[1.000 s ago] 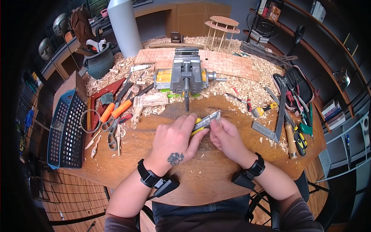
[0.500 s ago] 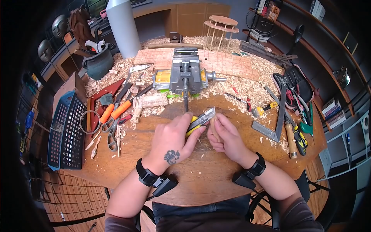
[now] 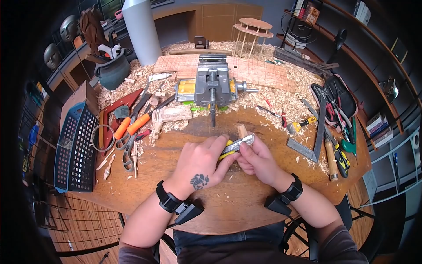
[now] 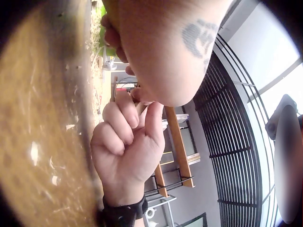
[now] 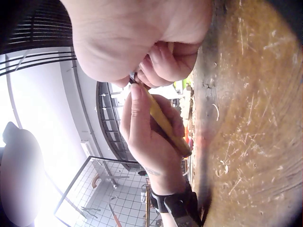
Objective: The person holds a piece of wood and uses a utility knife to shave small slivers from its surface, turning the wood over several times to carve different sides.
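Note:
A yellow utility knife with a grey metal front (image 3: 236,144) is gripped in my left hand (image 3: 197,160), its front end pointing to the right. Its yellow handle (image 5: 163,123) also shows in the right wrist view, inside the left fingers. My right hand (image 3: 262,163) pinches a small wooden piece (image 3: 242,130), whose pale end sticks up beyond the knife. The knife's front crosses over the wood, close to the right thumb. Both hands meet above the table, and most of the wooden piece is hidden by the right fingers (image 4: 120,125).
Beyond the hands stands a metal vise (image 3: 212,83) among wood shavings. Scissors (image 3: 127,152), orange-handled tools (image 3: 138,124) and a blue perforated basket (image 3: 77,149) lie left. A square (image 3: 318,132), a chisel (image 3: 330,160) and a tool case (image 3: 336,94) lie right.
Half a second ago the knife's front was tilted up beside the right fingers. Now it lies lower and further right across the wooden piece, whose end has come into view above it.

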`<state>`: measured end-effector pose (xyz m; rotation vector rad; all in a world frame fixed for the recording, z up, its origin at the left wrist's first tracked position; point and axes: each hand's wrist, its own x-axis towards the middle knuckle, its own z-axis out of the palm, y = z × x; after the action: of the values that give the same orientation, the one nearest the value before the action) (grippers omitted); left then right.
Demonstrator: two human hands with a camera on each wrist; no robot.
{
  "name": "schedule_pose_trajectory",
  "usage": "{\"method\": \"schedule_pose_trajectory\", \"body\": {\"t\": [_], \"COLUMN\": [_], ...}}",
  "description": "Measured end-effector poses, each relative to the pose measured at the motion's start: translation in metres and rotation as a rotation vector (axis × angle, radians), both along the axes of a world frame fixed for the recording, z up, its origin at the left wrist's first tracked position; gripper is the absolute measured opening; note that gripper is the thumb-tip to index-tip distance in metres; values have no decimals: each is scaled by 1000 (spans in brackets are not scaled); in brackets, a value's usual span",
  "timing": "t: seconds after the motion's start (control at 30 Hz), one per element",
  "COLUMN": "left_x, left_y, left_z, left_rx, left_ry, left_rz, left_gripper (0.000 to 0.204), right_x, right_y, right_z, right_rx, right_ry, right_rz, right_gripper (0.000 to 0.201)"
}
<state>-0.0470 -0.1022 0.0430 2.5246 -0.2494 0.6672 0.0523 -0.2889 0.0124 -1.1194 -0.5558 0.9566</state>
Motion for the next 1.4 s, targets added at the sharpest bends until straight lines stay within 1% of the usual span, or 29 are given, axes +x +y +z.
{"method": "schedule_pose_trajectory", "body": {"t": [0.17,0.3,0.4,0.5,0.57,0.6,0.67,0.7,0.77,0.83,1.0,1.07,1.17,1.4], "left_x": [1,0,-1,0,4,4,3,3,2,1,0,0,0,-1], "left_y": [-1,-3,-5,-5,1,3,5,5,4,3,4,4,3,2], "left_z": [-1,2,4,4,2,2,3,3,4,5,4,3,0,3], "left_rx": [30,52,64,33,-58,-88,-107,-126,-99,-42,-5,26,47,64], "left_ry": [-51,-57,-59,-40,-104,-70,-40,-10,-22,7,24,15,-22,-30], "left_rz": [21,55,85,126,176,204,189,174,164,108,94,42,6,45], "left_gripper": [37,36,36,35,35,34,34,34,34,34,36,37,38,39], "right_x": [-2,-3,-1,1,-2,-2,-4,-5,-5,-4,0,1,-3,-4], "right_y": [2,5,5,4,4,4,5,7,11,9,2,0,2,4], "right_z": [6,7,7,5,2,4,9,7,1,3,4,0,3,4], "right_rx": [-69,-53,-88,-70,-111,-111,-25,-25,50,36,8,50,14,-37], "right_ry": [-50,-100,-163,-126,-238,-238,-96,-96,-158,-123,-43,-33,-44,-80], "right_rz": [-35,-69,-110,-82,-103,-103,-45,-45,-105,-94,-41,-2,-40,-58], "right_gripper": [28,31,33,34,32,32,29,29,24,24,30,30,25,22]}}
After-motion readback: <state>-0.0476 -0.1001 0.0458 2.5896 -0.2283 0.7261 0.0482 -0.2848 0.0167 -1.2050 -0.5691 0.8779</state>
